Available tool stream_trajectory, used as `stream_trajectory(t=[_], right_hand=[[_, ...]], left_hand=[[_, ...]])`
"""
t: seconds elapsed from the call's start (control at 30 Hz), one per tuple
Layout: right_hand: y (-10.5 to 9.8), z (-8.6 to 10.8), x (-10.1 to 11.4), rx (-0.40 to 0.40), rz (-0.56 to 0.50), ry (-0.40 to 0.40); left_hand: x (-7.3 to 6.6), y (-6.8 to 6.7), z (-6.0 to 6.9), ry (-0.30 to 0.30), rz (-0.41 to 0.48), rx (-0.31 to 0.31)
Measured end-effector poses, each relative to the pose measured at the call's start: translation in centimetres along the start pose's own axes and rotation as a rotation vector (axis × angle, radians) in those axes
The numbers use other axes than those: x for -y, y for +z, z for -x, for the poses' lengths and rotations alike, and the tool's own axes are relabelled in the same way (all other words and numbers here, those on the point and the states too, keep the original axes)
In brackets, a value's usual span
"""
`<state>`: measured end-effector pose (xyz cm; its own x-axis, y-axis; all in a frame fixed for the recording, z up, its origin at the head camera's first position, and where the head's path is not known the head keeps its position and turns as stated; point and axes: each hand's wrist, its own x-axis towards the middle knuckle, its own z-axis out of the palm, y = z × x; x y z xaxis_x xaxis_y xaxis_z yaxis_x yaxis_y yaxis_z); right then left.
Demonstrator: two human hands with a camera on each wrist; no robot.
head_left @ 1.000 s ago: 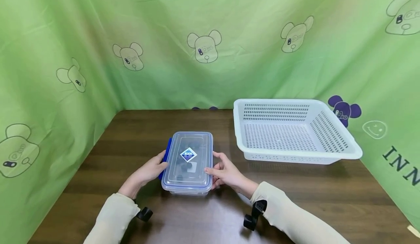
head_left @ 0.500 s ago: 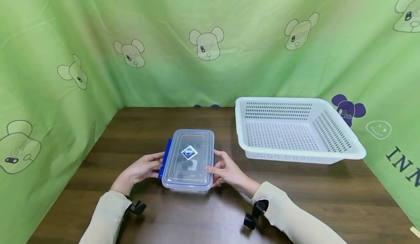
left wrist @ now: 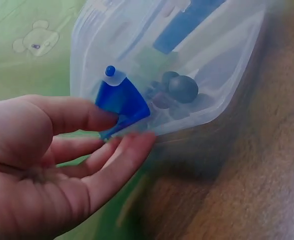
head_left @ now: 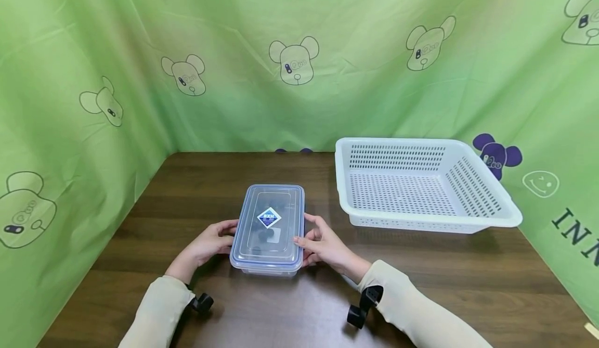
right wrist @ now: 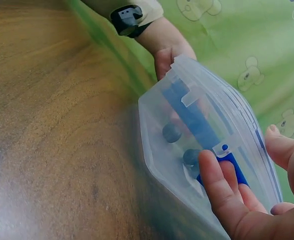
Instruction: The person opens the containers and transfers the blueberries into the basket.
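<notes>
A clear plastic food container (head_left: pixel 286 233) with a blue-edged lid lies flat on the table, a blue and white label on top. My left hand (head_left: pixel 206 245) is at its left side. The left wrist view shows that thumb and fingers pinching a blue latch (left wrist: pixel 125 102), which hangs out from the box wall. On the other side, my right hand (head_left: pixel 327 246) grips the container, thumb at the lid's edge and fingers against the side wall. Another blue latch (right wrist: pixel 233 167) appears by the right fingers. Dark round objects (right wrist: pixel 172 133) show through the wall.
A white perforated basket (head_left: pixel 354 216) stands at the back right of the brown wooden table (head_left: pixel 210 176). Green printed cloth (head_left: pixel 243 119) hangs behind and along both sides. Each wrist carries a small black camera.
The left-side blue latch, visible beside the lid before, has dropped out of sight in the head view. My left hand shifted slightly left, then back right. The right hand keeps its grip.
</notes>
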<state>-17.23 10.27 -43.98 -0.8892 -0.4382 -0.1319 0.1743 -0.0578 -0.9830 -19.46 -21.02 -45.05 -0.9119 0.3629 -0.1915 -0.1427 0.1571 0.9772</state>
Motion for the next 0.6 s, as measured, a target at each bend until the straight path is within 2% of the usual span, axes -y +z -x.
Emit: stream_trajectory(t=[0.13,0.23,0.33,0.43,0.5,0.6], right_hand=[[-0.2,0.3,0.2,-0.001,0.004,0.007],[-0.4,0.5,0.4,-0.002,0.002,0.004],[-0.4,0.8,0.7,0.008,-0.009,-0.006],[-0.4,0.9,0.9,0.026,-0.014,-0.012],[-0.4,0.9,0.9,0.035,-0.011,-0.019],[-0.3,1.0,0.8,0.044,-0.011,-0.029]], left_hand=[[-0.9,0.3,0.8,0.05,-0.036,-0.136],[-2.0,0.4,1.8,0.066,-0.052,-0.188],[-3.0,0.8,2.7,0.074,-0.081,-0.149],[-3.6,1.3,3.3,0.099,-0.154,-0.095],[-3.8,1.7,3.6,0.123,-0.214,-0.091],[-3.9,2.2,3.8,0.138,-0.285,-0.122]])
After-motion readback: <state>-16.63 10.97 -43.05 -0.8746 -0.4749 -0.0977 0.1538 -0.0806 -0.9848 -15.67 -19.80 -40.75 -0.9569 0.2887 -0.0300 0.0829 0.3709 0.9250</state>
